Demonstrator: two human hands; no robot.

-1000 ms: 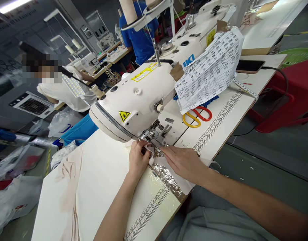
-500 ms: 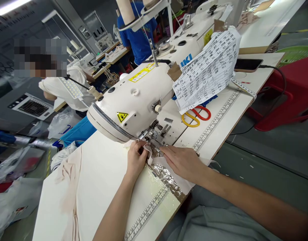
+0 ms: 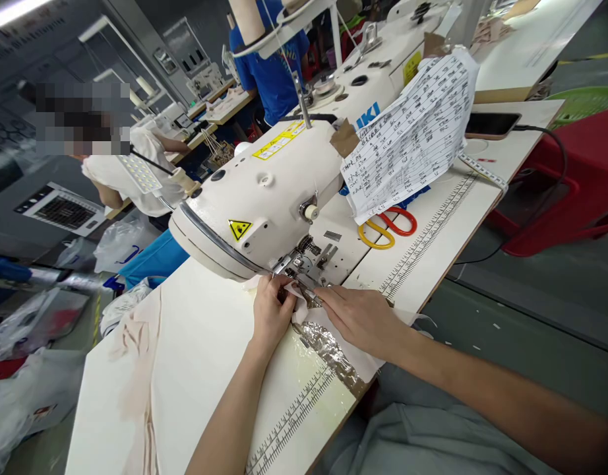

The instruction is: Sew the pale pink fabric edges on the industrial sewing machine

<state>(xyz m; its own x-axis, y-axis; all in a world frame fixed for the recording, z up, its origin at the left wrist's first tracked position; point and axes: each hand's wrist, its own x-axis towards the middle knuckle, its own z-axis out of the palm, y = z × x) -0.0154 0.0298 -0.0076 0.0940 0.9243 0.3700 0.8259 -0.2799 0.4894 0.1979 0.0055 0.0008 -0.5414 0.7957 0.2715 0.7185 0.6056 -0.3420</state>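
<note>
A cream sewing table (image 3: 210, 343) runs from lower left to upper right, printed rulers along its near edge. On it: a white sewing machine (image 3: 264, 198), orange-and-yellow scissors (image 3: 386, 229) at centre right, a phone (image 3: 492, 123) upper right, pale fabric (image 3: 136, 356) lower left.

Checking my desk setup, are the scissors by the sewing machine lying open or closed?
Cannot tell: the scissors lie flat, blades hidden under the paper sheet.
</note>
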